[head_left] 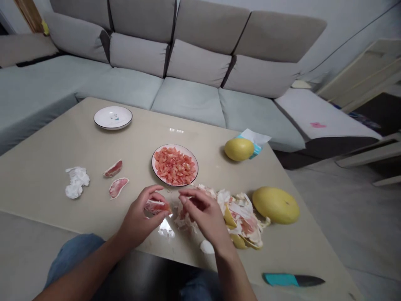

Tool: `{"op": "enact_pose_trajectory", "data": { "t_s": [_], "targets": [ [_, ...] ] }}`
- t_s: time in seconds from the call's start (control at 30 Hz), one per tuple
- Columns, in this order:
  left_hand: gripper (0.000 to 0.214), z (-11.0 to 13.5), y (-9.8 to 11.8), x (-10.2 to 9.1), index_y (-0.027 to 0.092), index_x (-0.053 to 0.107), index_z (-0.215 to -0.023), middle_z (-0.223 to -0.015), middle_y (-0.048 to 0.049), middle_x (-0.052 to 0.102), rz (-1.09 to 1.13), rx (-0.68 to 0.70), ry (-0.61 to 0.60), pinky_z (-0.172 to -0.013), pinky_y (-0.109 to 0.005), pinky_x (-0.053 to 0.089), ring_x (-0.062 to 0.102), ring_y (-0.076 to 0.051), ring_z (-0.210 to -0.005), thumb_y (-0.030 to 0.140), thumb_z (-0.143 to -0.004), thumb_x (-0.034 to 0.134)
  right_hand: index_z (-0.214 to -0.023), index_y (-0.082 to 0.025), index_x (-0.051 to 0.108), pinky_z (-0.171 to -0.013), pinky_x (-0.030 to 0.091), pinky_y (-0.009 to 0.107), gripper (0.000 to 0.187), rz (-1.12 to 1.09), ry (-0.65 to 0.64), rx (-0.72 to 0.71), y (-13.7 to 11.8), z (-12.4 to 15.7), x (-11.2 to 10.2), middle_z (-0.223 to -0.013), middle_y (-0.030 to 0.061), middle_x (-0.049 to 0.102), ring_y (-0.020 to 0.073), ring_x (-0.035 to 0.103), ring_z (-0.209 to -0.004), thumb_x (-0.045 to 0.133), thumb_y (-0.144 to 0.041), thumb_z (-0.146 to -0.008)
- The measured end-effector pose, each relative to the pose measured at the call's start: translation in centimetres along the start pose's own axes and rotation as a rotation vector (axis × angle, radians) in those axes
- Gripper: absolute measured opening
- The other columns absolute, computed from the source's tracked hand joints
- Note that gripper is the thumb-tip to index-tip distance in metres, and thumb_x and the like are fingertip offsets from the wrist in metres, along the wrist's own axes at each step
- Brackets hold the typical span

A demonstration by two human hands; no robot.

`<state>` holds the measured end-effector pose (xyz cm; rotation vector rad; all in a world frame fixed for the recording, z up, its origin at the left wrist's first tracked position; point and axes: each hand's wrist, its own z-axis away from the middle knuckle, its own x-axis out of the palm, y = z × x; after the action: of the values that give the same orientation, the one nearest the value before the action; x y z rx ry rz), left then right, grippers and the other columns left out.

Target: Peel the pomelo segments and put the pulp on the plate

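Note:
My left hand (140, 217) is curled around a pink pomelo segment (156, 206) just above the table's near edge. My right hand (203, 213) is beside it, fingers pinched together at the segment's white skin. Right behind my hands a white plate (156, 155) holds a heap of peeled pink pomelo pieces (174, 166). A pile of peel and white membrane scraps (241, 217) lies against my right hand. Two more pink segments (113, 169) (118, 187) rest on the table to the left.
A whole yellow pomelo (275, 205) sits right of the peel pile, another (238, 149) farther back by a tissue pack (255, 140). A teal-handled knife (293, 280) lies near the front right. Crumpled tissue (76, 182), an empty plate (113, 117), a grey sofa (188, 62) behind.

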<state>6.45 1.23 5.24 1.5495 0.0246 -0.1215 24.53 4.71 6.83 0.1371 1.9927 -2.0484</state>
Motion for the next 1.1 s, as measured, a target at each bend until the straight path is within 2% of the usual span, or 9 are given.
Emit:
{"op": "enact_pose_trajectory", "data": {
  "t_s": [0.07, 0.17, 0.3, 0.5, 0.8, 1.1],
  "targets": [
    [0.047, 0.2, -0.2, 0.1, 0.026, 0.047, -0.121, -0.091, 0.0011, 0.067, -0.024, 0.071, -0.006, -0.084, -0.031, 0.053, 0.065, -0.016, -0.087, 0.015, -0.079, 0.064, -0.089, -0.020, 0.071, -0.051, 0.043, 0.023, 0.020, -0.020, -0.011, 0.016, -0.7, 1.9, 0.7, -0.076, 0.0028, 0.062, 0.0123, 0.053, -0.057, 0.065, -0.037, -0.081],
    [0.047, 0.3, -0.6, 0.3, 0.027, 0.047, -0.122, -0.095, 0.0013, 0.067, -0.058, 0.133, -0.010, -0.084, -0.031, 0.054, 0.065, -0.015, -0.089, 0.014, -0.080, 0.063, -0.083, -0.018, 0.071, -0.052, 0.041, 0.023, 0.019, -0.021, -0.018, 0.008, -1.1, 3.1, 1.4, -0.077, 0.0031, 0.060, 0.0123, 0.051, -0.060, 0.066, -0.036, -0.080],
    [0.047, 0.3, -0.8, 0.4, 0.029, 0.046, -0.122, -0.096, 0.0016, 0.066, -0.098, 0.151, -0.002, -0.084, -0.031, 0.055, 0.064, -0.015, -0.090, 0.015, -0.081, 0.063, -0.079, -0.017, 0.071, -0.052, 0.038, 0.023, 0.016, 0.011, -0.022, 0.017, -0.9, 2.6, 1.6, -0.074, 0.0030, 0.060, 0.0127, 0.051, -0.060, 0.065, -0.032, -0.080],
    [0.047, 0.4, -0.6, 0.5, 0.028, 0.044, -0.123, -0.094, 0.0017, 0.065, -0.031, 0.138, -0.028, -0.082, -0.030, 0.056, 0.065, -0.013, -0.088, 0.015, -0.082, 0.064, -0.078, -0.017, 0.070, -0.052, 0.039, 0.023, 0.015, -0.019, -0.042, 0.009, -0.5, 2.5, 1.3, -0.073, 0.0026, 0.060, 0.0130, 0.051, -0.061, 0.063, -0.030, -0.080],
    [0.047, 0.5, -1.0, 0.6, 0.028, 0.045, -0.124, -0.095, 0.0012, 0.065, -0.166, 0.226, -0.003, -0.081, -0.029, 0.057, 0.065, -0.013, -0.088, 0.015, -0.083, 0.063, -0.076, -0.017, 0.069, -0.051, 0.037, 0.022, 0.013, -0.006, -0.039, 0.017, -0.6, 2.5, 1.5, -0.072, 0.0018, 0.058, 0.0120, 0.049, -0.059, 0.063, -0.028, -0.079],
    [0.047, 0.5, -0.8, 0.6, 0.028, 0.044, -0.124, -0.094, 0.0009, 0.066, -0.130, 0.198, -0.024, -0.080, -0.029, 0.057, 0.065, -0.013, -0.087, 0.017, -0.083, 0.064, -0.076, -0.016, 0.068, -0.051, 0.035, 0.022, 0.014, -0.068, -0.078, 0.078, -0.7, 2.4, 1.0, -0.068, -0.0001, 0.055, 0.0107, 0.046, -0.056, 0.062, -0.029, -0.078]
  ]
}}
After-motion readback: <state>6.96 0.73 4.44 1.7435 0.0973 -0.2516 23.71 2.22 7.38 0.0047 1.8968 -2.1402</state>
